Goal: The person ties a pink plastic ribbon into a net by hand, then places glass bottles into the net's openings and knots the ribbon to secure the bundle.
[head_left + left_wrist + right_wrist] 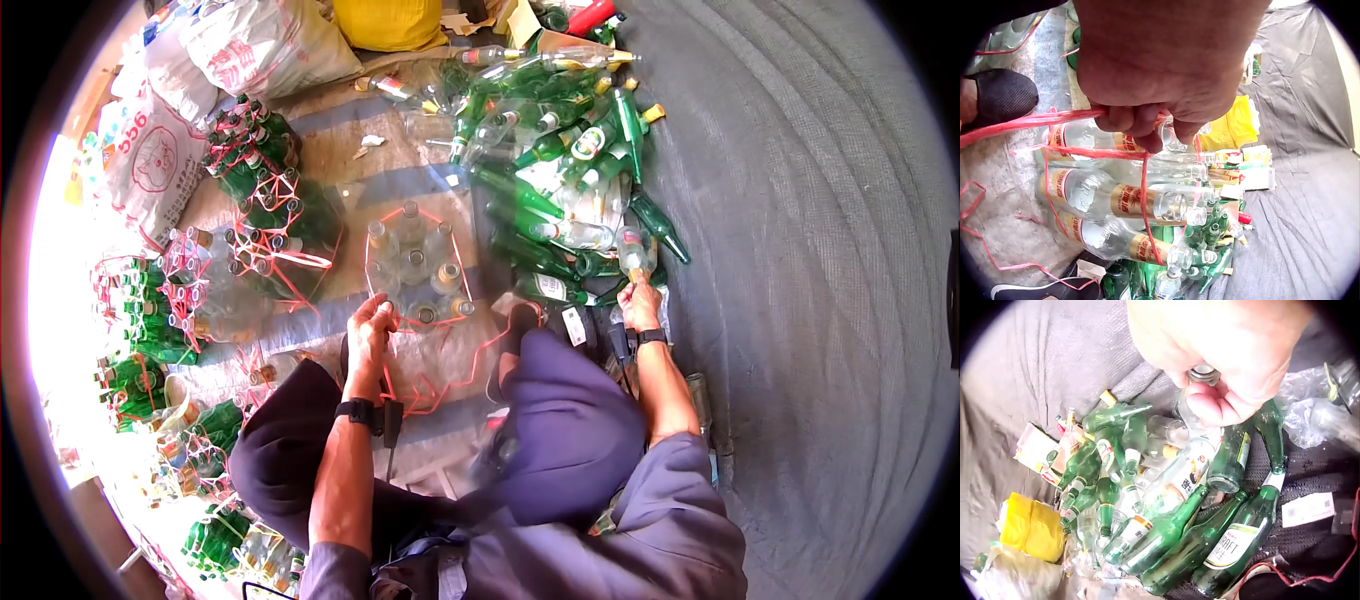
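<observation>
My left hand (pixel 368 335) grips a strand of red plastic string (pixel 1029 122) beside a cluster of clear glass bottles (pixel 415 262). The string loops around these upright bottles, and gold-and-red labels (pixel 1127 201) show on them in the left wrist view. Loose string (pixel 430 398) trails over the ground sheet between the legs. Over on the right, my right hand (pixel 641 305) holds a clear glass bottle (pixel 631 250) by its neck. Its open mouth (pixel 1204 374) pokes out between thumb and fingers. Under that hand lie green bottles (pixel 1235 550) and clear ones in a loose pile.
Tied bundles of green bottles (pixel 265 205) and clear bottles (pixel 215 290) stand along the left. White sacks (pixel 265 50) and a yellow bag (pixel 390 22) sit at the back. A cardboard box (pixel 540 35) stands behind the pile; dark grey sheeting (pixel 810 250) spreads out at right.
</observation>
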`<state>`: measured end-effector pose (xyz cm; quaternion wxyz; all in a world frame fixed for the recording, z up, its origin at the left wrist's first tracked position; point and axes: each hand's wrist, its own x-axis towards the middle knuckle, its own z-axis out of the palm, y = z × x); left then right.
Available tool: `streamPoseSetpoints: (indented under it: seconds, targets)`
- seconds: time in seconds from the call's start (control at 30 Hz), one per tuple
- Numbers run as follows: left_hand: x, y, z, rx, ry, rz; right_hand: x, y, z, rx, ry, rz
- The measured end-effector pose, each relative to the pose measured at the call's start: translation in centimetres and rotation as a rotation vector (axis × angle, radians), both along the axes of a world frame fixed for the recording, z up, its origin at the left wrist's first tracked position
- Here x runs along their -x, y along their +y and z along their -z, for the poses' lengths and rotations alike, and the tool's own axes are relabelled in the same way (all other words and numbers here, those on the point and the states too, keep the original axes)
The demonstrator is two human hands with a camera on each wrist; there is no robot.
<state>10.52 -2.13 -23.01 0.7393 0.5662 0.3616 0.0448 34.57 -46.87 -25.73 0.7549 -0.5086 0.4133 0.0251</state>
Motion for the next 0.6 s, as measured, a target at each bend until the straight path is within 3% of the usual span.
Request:
streamPoseSetpoints:
  seconds: [0.2, 0.33, 0.47, 0.57, 0.6]
  targets:
    - [-0.1, -0.2, 0.1, -0.004, -0.027, -0.011, 0.9, 1.1, -4.2, 0.340, -0.037, -0.294]
    - [-0.1, -0.2, 0.3, 0.004, -0.009, -0.026, 0.8, 2.0, -5.7, 0.361, -0.050, -0.281]
    - [-0.1, -0.3, 0.3, 0.008, -0.020, -0.037, 1.9, 1.3, -6.4, 0.432, -0.128, -0.389]
    - [-0.3, -0.6, -0.3, -0.002, -0.035, -0.029, 2.8, 1.2, -8.5, 0.517, -0.174, -0.597]
    - [0.0, -0.4, -0.6, -0.015, -0.033, -0.017, 3.2, 2.1, -9.7, 0.571, -0.186, -0.564]
